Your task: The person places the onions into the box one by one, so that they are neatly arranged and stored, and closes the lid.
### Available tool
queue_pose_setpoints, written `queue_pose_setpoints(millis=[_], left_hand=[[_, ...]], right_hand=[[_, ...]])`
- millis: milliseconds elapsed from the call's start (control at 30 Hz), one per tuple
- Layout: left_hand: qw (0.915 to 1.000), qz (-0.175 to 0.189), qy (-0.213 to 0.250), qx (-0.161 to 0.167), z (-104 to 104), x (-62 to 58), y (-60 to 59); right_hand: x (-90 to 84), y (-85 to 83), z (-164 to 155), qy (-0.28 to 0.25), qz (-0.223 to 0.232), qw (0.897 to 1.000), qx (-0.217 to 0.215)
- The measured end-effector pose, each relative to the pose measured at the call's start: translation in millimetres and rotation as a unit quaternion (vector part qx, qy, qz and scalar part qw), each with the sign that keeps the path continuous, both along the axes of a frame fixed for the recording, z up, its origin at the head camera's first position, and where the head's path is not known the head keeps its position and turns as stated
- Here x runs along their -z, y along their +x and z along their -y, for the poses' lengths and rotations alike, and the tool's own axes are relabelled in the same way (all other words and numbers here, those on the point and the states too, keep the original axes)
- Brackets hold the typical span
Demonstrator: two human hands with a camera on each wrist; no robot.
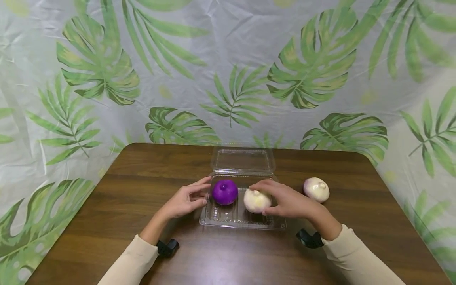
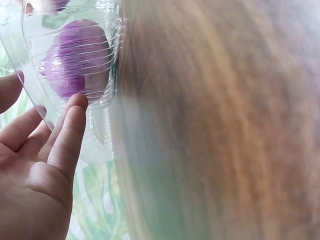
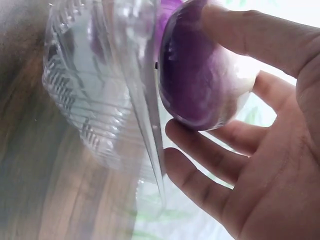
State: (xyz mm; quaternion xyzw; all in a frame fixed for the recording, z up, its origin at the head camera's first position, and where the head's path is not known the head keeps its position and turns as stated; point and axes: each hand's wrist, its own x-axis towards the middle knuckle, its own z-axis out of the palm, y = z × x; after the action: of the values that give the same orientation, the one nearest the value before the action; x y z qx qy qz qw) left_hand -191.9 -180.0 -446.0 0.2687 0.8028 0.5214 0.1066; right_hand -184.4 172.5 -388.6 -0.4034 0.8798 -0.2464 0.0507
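A clear plastic clamshell container [image 1: 242,226] lies with its lid [image 1: 244,159] raised toward the back. In its left half sits a turnip [image 1: 225,192], purple side up, seen through the ribbed wall in the left wrist view. My right hand [image 1: 285,199] grips a second turnip [image 1: 257,201], white side up, over the container's right half. The right wrist view shows this turnip [image 3: 192,75] above the rim, thumb and fingers around it. My left hand [image 1: 185,200] is beside the container's left edge, fingers extended; in the left wrist view the fingertips [image 2: 77,102] are right at the wall.
Another white and purple turnip [image 1: 316,190] rests on the brown wooden table [image 1: 160,166], right of the container and close to my right wrist. A leaf-patterned sheet [image 1: 235,59] hangs behind the table. Dark bands [image 1: 167,248] are worn on both wrists.
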Motion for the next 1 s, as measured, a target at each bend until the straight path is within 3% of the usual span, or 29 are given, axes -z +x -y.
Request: queue_pose_setpoints(millis=[733, 1000], left_hand=[[0.9999, 0.002, 0.011, 0.0, -0.8, 0.7, 0.8], [0.9999, -0.006, 0.014, -0.001, -1.7, 0.0, 0.2]], right_hand=[[31.2, -0.1, 19.2, 0.02, -0.032, 0.999, -0.01], [33.0, 0.4, 24.2, 0.026, -0.039, 0.999, -0.007]])
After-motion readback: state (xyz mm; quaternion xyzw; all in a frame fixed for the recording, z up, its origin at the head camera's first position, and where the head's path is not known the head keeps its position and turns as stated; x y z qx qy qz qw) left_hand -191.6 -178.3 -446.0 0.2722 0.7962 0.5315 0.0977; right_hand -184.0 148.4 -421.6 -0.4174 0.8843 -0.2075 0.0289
